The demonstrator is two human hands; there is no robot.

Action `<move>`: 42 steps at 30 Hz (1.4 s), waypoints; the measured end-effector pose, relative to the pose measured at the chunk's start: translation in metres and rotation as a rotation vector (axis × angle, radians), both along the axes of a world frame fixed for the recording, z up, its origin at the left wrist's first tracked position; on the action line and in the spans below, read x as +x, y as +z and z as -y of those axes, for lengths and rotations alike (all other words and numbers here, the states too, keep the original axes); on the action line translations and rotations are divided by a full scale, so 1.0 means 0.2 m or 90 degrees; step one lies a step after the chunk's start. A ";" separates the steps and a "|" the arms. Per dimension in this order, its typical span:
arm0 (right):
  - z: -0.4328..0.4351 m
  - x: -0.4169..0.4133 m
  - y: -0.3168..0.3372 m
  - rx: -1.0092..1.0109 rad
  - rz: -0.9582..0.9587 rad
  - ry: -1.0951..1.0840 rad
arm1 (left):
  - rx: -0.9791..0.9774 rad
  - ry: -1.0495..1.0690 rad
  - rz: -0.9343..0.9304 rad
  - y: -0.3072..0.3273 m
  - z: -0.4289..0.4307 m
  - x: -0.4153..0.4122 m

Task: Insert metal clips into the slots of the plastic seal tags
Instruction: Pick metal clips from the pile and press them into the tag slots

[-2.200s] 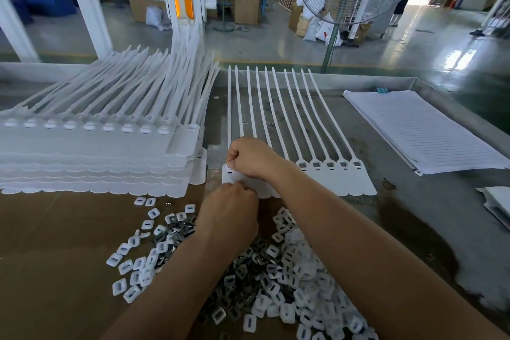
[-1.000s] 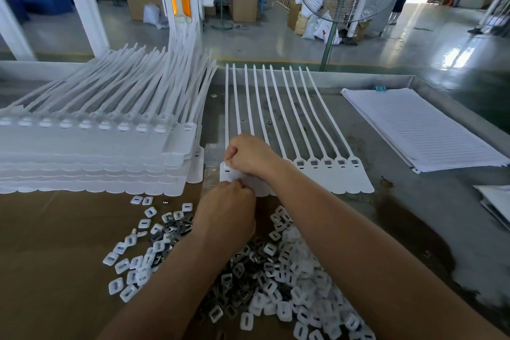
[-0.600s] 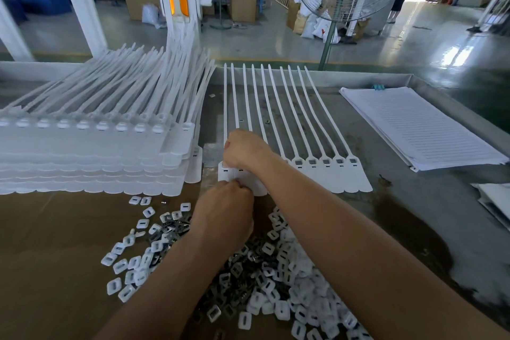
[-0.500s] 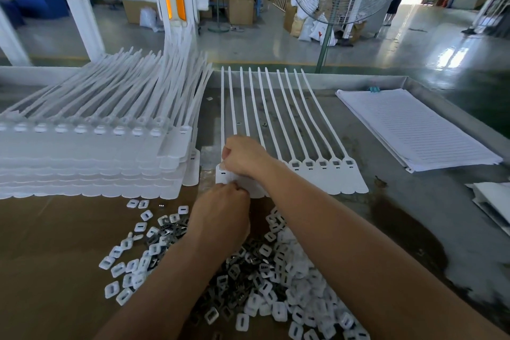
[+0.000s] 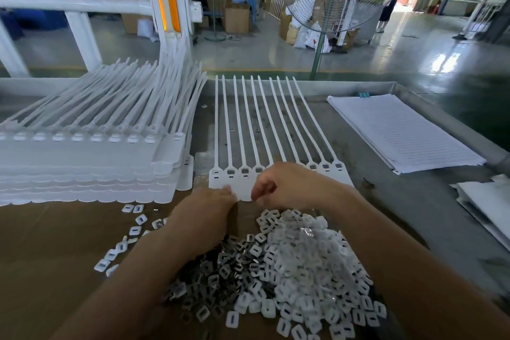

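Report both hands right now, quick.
Left hand: fingertips on near edge of the tag strip; grip cannot be told.
Right hand: curled over the tag strip; contents cannot be told.

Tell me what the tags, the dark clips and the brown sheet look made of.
The tags look matte white plastic, straps thin and slightly bowed. The dark clips: probably metal, grey with glints. The brown sheet: likely cardboard, dull flat tan.

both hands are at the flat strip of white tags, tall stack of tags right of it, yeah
No: the head view shows the tall stack of white plastic tags left of the flat white tag strip; left hand and right hand are there.
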State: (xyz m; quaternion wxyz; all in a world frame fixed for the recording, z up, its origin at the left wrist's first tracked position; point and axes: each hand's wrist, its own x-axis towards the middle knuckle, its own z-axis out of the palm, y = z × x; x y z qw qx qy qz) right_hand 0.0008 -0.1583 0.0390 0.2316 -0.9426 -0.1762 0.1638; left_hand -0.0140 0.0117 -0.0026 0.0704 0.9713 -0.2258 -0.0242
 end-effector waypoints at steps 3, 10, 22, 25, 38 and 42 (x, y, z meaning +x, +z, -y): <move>0.03 -0.02 -0.03 0.000 -0.001 -0.011 | -0.035 0.035 -0.006 -0.02 0.00 -0.04; 0.00 -0.03 -0.09 -0.021 -0.009 -0.028 | -0.074 0.025 0.019 -0.05 -0.01 -0.04; -0.03 0.05 -0.03 0.039 -0.016 -0.017 | -0.104 0.031 0.076 -0.05 0.00 -0.04; -0.09 0.12 -0.03 0.074 0.039 -0.055 | -0.090 0.031 0.083 -0.05 0.00 -0.05; -0.25 0.32 -0.10 -0.020 0.095 -0.112 | -0.087 0.031 0.079 -0.04 0.00 -0.05; -0.27 0.31 -0.07 -0.075 0.082 -0.080 | -0.089 0.035 0.073 -0.05 -0.01 -0.05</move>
